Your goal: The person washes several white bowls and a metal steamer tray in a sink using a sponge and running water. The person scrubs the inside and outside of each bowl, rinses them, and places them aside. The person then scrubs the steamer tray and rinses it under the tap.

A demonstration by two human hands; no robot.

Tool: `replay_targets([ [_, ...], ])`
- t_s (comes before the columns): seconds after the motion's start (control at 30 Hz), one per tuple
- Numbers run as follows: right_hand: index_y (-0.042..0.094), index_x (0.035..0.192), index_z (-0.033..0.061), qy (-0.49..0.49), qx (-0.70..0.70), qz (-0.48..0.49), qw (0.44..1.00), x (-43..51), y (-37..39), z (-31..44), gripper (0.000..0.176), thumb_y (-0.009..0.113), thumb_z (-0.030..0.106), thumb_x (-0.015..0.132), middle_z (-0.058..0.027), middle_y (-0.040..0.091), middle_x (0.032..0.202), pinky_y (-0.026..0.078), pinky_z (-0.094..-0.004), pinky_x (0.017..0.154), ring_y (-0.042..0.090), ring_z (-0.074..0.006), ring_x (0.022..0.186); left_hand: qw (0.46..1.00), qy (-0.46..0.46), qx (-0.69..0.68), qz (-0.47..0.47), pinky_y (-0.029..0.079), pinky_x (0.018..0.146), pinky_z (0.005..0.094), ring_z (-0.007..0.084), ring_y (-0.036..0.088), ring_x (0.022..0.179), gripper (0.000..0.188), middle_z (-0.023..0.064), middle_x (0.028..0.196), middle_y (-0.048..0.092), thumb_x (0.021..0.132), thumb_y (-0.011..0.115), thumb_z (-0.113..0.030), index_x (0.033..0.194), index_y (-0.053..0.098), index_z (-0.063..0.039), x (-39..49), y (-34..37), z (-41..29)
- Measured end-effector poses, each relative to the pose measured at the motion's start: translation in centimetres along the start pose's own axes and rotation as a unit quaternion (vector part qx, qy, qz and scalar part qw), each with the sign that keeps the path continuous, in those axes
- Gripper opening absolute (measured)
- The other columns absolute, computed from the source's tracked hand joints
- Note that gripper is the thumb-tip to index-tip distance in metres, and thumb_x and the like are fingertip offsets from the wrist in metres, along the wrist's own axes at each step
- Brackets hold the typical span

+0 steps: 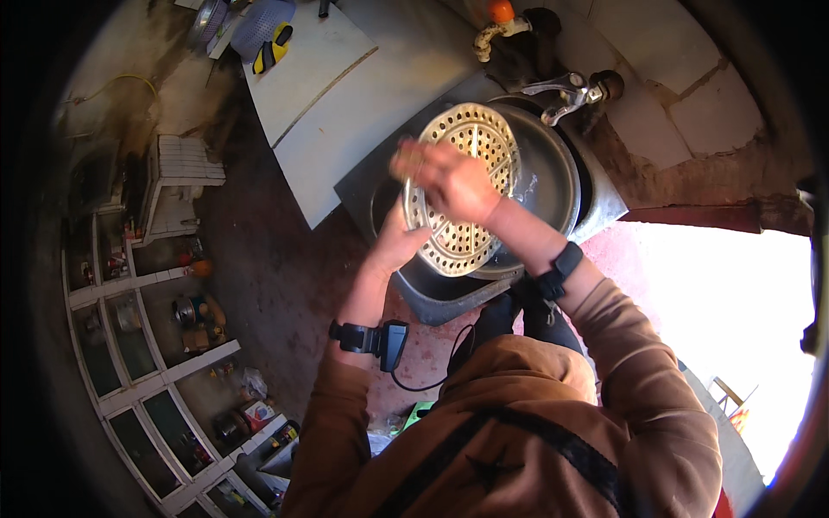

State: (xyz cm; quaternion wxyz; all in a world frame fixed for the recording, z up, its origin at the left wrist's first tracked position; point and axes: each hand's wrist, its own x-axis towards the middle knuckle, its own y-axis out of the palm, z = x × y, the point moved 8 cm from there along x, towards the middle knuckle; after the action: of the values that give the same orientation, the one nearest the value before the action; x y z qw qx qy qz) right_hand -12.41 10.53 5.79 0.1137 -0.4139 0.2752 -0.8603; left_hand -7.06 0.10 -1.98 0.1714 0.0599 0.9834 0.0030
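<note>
My left hand (401, 234) grips the near-left rim of a round metal steamer plate (471, 249), its thumb over the edge. Small holes and raised ribs cover the plate, which is held tilted above a metal basin (550, 162). Across the plate's face lies my right hand (456, 178), its fingers blurred towards the left rim. Whether that hand has anything under its fingers cannot be made out. The basin sits in a grey metal sink (431, 309), and some water glints inside it.
A chrome faucet (570, 94) and an orange-handled tap (499, 29) stick out from the tiled wall. White boards (363, 84) adjoin the sink, with a purple-grey colander (262, 29) and a yellow-black item (272, 48). Tiled shelves (152, 281) with jars and packages stand left.
</note>
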Motion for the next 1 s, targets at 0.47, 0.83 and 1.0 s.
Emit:
replay_targets([
  [0.47, 0.062, 0.096, 0.0163, -0.03, -0.001, 0.01, 0.999, 2.0, 0.1, 0.2, 0.037, 0.062, 0.009, 0.061, -0.0062, 0.056, 0.1, 0.052, -0.0343, 0.064, 0.056, -0.0254, 0.09, 0.984, -0.063, -0.143, 0.09, 0.041, 0.091, 0.0327, 0.0183, 0.051, 0.105, 0.067, 0.008, 0.114, 0.052, 0.066, 0.058, 0.006, 0.128, 0.033, -0.001, -0.5, 0.4, -2.1],
  [0.83, 0.059, 0.11, 0.021, 0.369, -0.074, 0.063, 0.924, -4.3, 2.6, -16.3, 0.032, 0.049, 0.017, 0.08, -0.0111, 0.047, 0.115, 0.046, -0.0346, 0.086, 0.049, -0.0264, 0.107, 0.994, 0.009, -0.092, 0.05, 0.036, 0.097, 0.0325, 0.0184, 0.043, 0.117, 0.07, 0.0106, 0.128, 0.042, 0.069, 0.046, 0.011, 0.134, 0.024, 0.001, -1.8, -0.5, 0.3],
  [1.0, 0.04, 0.129, 0.0172, 0.433, -0.212, 0.178, 0.858, -12.8, 3.0, -17.4, 0.052, 0.053, 0.019, 0.078, -0.0141, 0.036, 0.125, 0.045, -0.0439, 0.085, 0.041, -0.0352, 0.113, 0.991, -0.01, -0.131, -0.024, 0.041, 0.093, 0.0371, 0.0241, 0.05, 0.11, 0.064, 0.0135, 0.121, 0.049, 0.069, 0.05, 0.014, 0.129, 0.032, 0.001, -2.0, -1.4, 0.7],
])
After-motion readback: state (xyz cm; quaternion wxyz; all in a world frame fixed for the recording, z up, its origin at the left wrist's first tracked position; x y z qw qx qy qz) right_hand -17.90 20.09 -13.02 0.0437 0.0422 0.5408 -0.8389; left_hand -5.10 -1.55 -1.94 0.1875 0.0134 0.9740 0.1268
